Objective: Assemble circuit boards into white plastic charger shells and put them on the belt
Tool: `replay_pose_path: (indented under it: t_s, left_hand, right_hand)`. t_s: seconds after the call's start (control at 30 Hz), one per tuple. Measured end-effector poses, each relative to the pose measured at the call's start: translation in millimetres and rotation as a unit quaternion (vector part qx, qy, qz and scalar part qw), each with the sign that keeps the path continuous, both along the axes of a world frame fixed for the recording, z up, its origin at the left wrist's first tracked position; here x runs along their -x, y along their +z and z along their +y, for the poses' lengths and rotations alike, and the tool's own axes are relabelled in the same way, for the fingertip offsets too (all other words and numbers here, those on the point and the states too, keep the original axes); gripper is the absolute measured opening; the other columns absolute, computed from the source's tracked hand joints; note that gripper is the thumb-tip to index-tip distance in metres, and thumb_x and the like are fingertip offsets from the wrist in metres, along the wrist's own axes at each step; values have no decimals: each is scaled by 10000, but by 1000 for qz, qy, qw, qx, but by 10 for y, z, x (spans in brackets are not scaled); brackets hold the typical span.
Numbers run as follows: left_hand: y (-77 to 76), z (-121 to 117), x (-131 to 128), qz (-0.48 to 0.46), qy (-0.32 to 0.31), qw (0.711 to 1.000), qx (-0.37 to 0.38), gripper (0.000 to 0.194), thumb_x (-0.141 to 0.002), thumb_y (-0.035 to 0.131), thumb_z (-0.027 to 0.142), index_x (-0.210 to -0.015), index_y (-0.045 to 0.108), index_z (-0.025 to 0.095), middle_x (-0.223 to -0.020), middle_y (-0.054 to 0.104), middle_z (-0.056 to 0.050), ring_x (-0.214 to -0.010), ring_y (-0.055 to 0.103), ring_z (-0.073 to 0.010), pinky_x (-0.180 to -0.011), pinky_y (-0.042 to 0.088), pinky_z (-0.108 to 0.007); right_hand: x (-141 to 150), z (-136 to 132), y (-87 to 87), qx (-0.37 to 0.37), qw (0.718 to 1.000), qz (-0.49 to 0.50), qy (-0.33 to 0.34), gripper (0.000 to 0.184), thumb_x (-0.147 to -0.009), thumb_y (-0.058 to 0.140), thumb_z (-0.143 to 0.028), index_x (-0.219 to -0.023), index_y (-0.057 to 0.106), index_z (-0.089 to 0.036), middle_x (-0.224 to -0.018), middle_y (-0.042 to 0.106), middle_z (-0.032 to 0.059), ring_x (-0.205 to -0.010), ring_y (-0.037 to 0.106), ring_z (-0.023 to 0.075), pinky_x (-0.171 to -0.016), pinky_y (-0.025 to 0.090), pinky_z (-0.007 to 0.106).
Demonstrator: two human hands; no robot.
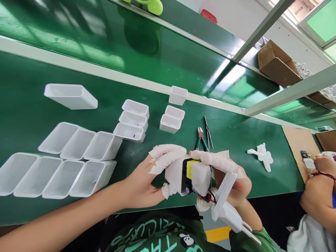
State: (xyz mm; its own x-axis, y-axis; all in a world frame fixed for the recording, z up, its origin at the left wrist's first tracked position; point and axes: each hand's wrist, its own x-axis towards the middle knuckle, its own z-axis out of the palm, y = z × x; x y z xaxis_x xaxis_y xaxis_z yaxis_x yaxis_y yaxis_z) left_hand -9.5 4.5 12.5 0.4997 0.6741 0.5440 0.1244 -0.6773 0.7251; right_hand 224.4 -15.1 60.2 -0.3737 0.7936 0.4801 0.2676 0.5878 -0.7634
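Observation:
My left hand (pixel 147 182), with white covers on the fingers, grips a white plastic adapter housing (pixel 174 175) from the left. A circuit board with a yellow-wrapped transformer (pixel 192 168) sits partly inside the housing's mouth. My right hand (pixel 233 180), its fingers covered likewise, closes around the board's right end, beside a white block (pixel 201 179). Red and black wires run from the board to a white end cap with a two-pin plug (pixel 229 215), which hangs tilted below my right hand. How deep the board goes into the housing is hidden.
Several white open housings (pixel 78 143) stand in rows at the left. Diagonal cutters (pixel 200 134) and tweezers (pixel 208 133) lie beyond my hands. White finger covers (pixel 263 156) lie to the right. A co-worker's hand (pixel 324 164) works near cardboard (pixel 294 147) at far right.

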Motion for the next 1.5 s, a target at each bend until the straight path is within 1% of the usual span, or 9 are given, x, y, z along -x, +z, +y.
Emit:
replay_pose_path:
  t_s: [0.33, 0.5, 0.63, 0.73, 0.8, 0.93, 1.13, 1.33, 1.5]
  left_hand:
    - [-22, 3, 24, -15, -20, 999, 28, 712, -906, 596, 181, -1563, 329, 240, -1348, 618, -149, -1265, 606, -295, -1042, 546, -442]
    - [-61, -73, -20, -93, -89, 984, 125, 772, -956, 622, 277, -1609, 212, 318, -1435, 573, -160, -1304, 607, -307, -1077, 543, -498]
    - [22, -121, -56, -134, -210, 943, 219, 817, -949, 659, 265, -1606, 187, 384, -1362, 631, -129, -1109, 719, -253, -969, 612, -439]
    - [99, -116, 17, -75, -278, 927, 239, 944, -915, 696, 329, -1632, 81, 327, -1240, 688, -130, -1036, 729, -253, -947, 612, -448]
    - [125, -135, 105, 6, -248, 944, 219, 1010, -862, 756, 472, -1632, 125, 302, -1270, 666, -159, -1114, 693, -306, -976, 593, -503]
    - [104, -382, 175, 19, -33, 993, 112, 1013, -760, 654, 795, -1576, 324, 294, -1493, 481, -219, -1322, 540, -415, -1084, 477, -663]
    - [39, -961, -206, 77, 183, 955, -219, 628, -825, 819, 394, -1367, 582, 180, -1231, 629, -203, -1169, 591, -384, -928, 518, -530]
    - [42, -1007, -504, 110, 291, 906, -288, 108, -893, 698, 127, -988, 666, 166, -902, 721, -105, -877, 667, -267, -738, 450, -402]
    - [10, -1107, -355, 68, 286, 900, -322, 205, -783, 743, 12, -739, 621, 171, -818, 694, -88, -786, 665, -233, -646, 497, -357]
  right_hand:
    - [41, 9, 42, -42, 997, -60, 3, 661, -879, 771, -387, -1477, 537, -233, -1303, 717, 144, -1163, 716, 332, -954, 635, 448]
    - [-11, 71, 94, -20, 995, -85, 47, 753, -888, 739, -493, -1528, 460, -213, -1394, 650, 155, -1202, 672, 292, -1027, 569, 415]
    - [-39, 62, 221, 17, 984, -91, 154, 598, -1033, 514, -455, -1567, 379, -223, -1085, 728, 103, -942, 641, 208, -891, 571, 350]
    - [-44, -162, 195, 7, 986, -87, 143, 506, -1049, 499, -347, -1537, 431, -234, -913, 710, 64, -818, 569, 187, -779, 559, 305]
    - [-25, -411, 58, -1, 995, -76, 69, 529, -1002, 581, -287, -1514, 455, -254, -956, 718, 63, -847, 579, 192, -779, 566, 306]
    - [91, -879, -382, -5, 993, -58, -104, 602, -919, 618, -160, -1491, 462, -271, -1086, 729, 84, -971, 673, 213, -852, 598, 336]
    - [225, -1106, -687, 38, 983, -27, -177, 617, -859, 678, -152, -1441, 514, -278, -1216, 741, 82, -1100, 712, 234, -947, 603, 352]
    - [201, -1115, -685, 38, 983, -9, -178, 564, -847, 630, -122, -1389, 568, -266, -1226, 742, 83, -1111, 714, 235, -964, 603, 377]
    - [161, -1113, -695, 61, 985, -11, -163, 520, -903, 642, -173, -1410, 552, -244, -1268, 726, 97, -1169, 696, 232, -1020, 582, 387]
